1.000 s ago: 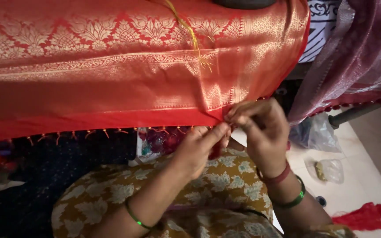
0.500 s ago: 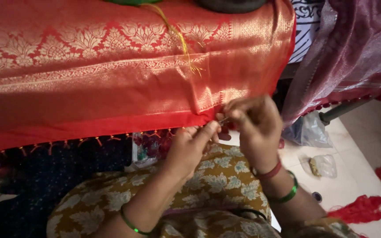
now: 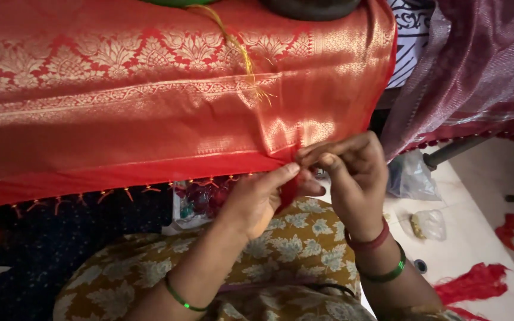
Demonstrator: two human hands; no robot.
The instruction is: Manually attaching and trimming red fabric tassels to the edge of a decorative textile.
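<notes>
Both hands meet at the lower edge of the red and gold cloth (image 3: pixel 168 113), which hangs in front of the person over a raised surface, its plain red hem running left to right with a row of small tassels (image 3: pixel 120 194) already dangling along it. The left hand (image 3: pixel 257 199) pinches the hem from below, thumb and forefinger closed narrow on the fabric edge and on a short tuft of red thread (image 3: pixel 288 191) that hangs from it. The right hand (image 3: pixel 352 178) comes in from the right, its fingers (image 3: pixel 319 151) bunched tight at the same spot, seemingly gripping the thread ends; whether a needle is between them cannot be told. To do this step well, I would judge that the left pinch should stay right beside the knot point so the hem stays taut and flat, while the right fingers pull the thread snug in small tugs, not hard enough to pucker the woven border. Spacing should match the tassels to the left, which sit evenly apart. A loose yellow and green thread (image 3: pixel 239 50) trails down the cloth above the hands and is best kept out of the knot. On the floor to the right lie scraps of red thread (image 3: pixel 477 282) and a small clear bag (image 3: pixel 429 224), well apart from the work
</notes>
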